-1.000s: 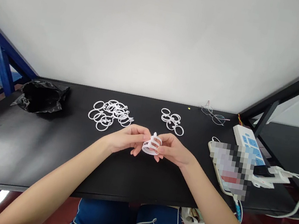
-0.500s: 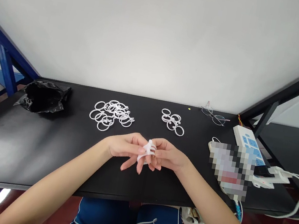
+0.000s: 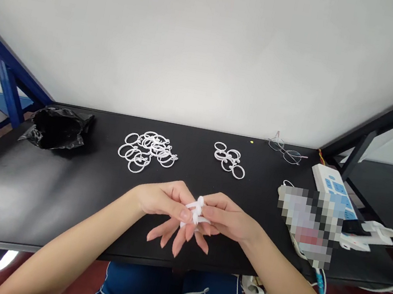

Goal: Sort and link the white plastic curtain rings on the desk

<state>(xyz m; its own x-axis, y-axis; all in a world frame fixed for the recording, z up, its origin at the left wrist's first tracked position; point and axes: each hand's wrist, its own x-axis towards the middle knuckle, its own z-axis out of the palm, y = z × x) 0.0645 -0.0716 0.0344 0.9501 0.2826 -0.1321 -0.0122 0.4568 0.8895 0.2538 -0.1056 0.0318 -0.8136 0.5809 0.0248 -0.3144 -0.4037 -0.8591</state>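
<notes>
- White plastic rings (image 3: 196,211), a small stack, sit pinched between my left hand (image 3: 160,200) and right hand (image 3: 226,218) above the black table (image 3: 60,184), near its front edge.
- Thumbs and forefingers are closed on the stack; the other fingers fan loose.
- I judge an even squeeze keeps the rings aligned.
- Loose ring piles (image 3: 148,149) and (image 3: 230,158) lie farther back.

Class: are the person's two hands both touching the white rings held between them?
Touching: the head view shows left hand and right hand pinching the white rings.
</notes>
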